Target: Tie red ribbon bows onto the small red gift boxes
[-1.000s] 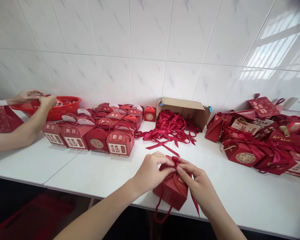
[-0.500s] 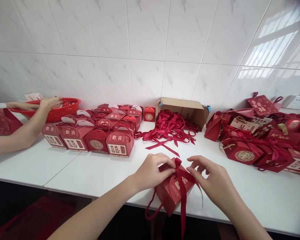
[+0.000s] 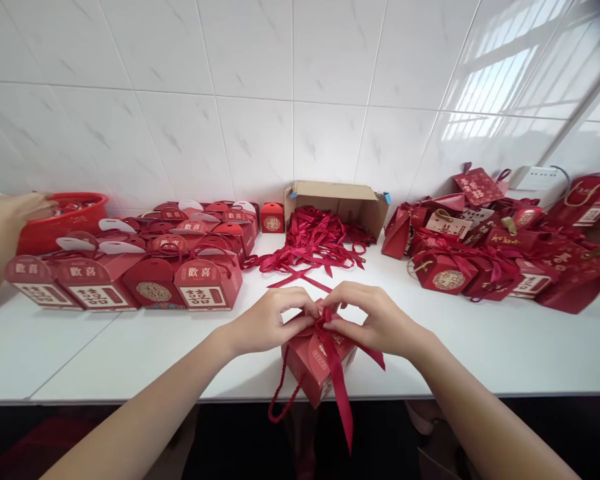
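A red gift box [image 3: 313,363] with gold characters sits at the table's front edge, a twisted cord handle hanging from its left side. A dark red ribbon [image 3: 341,390] is knotted at its top, one tail hanging over the front and another pointing right. My left hand [image 3: 275,320] pinches the ribbon at the left of the knot. From the right, my right hand [image 3: 373,320] also pinches the ribbon close to the knot. Fingers partly cover the knot.
Rows of red boxes [image 3: 103,283] stand at left. Behind my hands, loose ribbons [image 3: 317,233] spill from a cardboard box [image 3: 337,191]. Finished-looking ribboned boxes [image 3: 493,267] pile up at right. Another person's hand [image 3: 17,210] reaches over a red basin [image 3: 63,230] at far left.
My right hand has moved in to the knot and closed on the ribbon. The view has turned right, showing more of the right pile. The other person's arm now shows less.
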### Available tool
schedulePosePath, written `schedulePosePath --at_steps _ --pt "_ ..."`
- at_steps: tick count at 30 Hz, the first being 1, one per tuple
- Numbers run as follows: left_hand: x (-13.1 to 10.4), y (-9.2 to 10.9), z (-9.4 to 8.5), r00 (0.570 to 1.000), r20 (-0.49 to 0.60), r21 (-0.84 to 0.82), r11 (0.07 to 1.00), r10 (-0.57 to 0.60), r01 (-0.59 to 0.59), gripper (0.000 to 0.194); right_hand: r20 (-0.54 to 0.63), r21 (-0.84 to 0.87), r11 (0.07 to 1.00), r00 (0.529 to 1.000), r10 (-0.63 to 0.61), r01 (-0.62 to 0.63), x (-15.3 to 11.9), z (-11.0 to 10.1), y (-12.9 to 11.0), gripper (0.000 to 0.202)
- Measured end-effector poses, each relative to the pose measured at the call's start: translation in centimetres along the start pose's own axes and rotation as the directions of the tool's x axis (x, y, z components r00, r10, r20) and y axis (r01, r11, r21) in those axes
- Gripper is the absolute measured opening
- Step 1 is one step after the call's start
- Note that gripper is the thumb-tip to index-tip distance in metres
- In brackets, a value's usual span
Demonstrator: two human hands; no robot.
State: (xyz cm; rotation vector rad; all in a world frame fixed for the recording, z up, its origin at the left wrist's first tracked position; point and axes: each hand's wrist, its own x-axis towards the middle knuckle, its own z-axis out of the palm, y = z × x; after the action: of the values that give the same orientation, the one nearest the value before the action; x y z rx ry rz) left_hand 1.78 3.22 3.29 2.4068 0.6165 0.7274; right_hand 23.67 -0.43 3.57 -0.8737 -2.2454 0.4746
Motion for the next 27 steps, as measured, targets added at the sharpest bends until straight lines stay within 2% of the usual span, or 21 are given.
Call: schedulePosePath --at_steps 4,7,11,14,19,22,27 --pt "0.0 0.1 0.0 0.999 0.030 0.092 0.995 0.033 -0.035 0.017 0.014 -0.025 1.000 1.000 -0.014 0.014 -0.1 0.0 -0.2 0.017" --pt "-0.1 0.4 0.1 0.998 0.038 0.229 0.972 0.047 -0.054 0.019 0.018 -0.044 0.999 1.000 -0.015 0.016 -0.1 0.1 0.0 0.023" --pt "-0.4 1.1 -0.1 0.996 0.045 0.471 0.878 0.076 -0.088 0.016 0.039 -0.128 0.990 0.997 -0.060 0.065 -0.3 0.4 0.6 0.035" --pt "-0.5 1.7 -0.4 0.996 0.053 0.586 0.806 0.068 -0.087 0.014 0.039 -0.185 0.976 0.993 -0.112 0.117 -0.6 0.9 0.9 0.041" --pt "-0.6 1.8 -0.5 0.995 0.088 0.721 0.686 0.047 -0.096 0.016 0.060 -0.179 0.977 0.992 -0.110 0.119 -0.9 1.7 0.7 0.037" --pt "-0.5 1.5 -0.4 0.996 0.083 0.699 0.714 -0.020 -0.044 0.020 0.085 -0.195 0.974 0.991 -0.099 0.114 -0.9 2.0 0.6 0.033" --pt "-0.4 1.5 -0.7 0.993 0.045 0.527 0.847 -0.111 0.071 0.025 0.068 -0.221 0.966 0.990 -0.123 0.135 -0.8 2.2 0.8 0.032"
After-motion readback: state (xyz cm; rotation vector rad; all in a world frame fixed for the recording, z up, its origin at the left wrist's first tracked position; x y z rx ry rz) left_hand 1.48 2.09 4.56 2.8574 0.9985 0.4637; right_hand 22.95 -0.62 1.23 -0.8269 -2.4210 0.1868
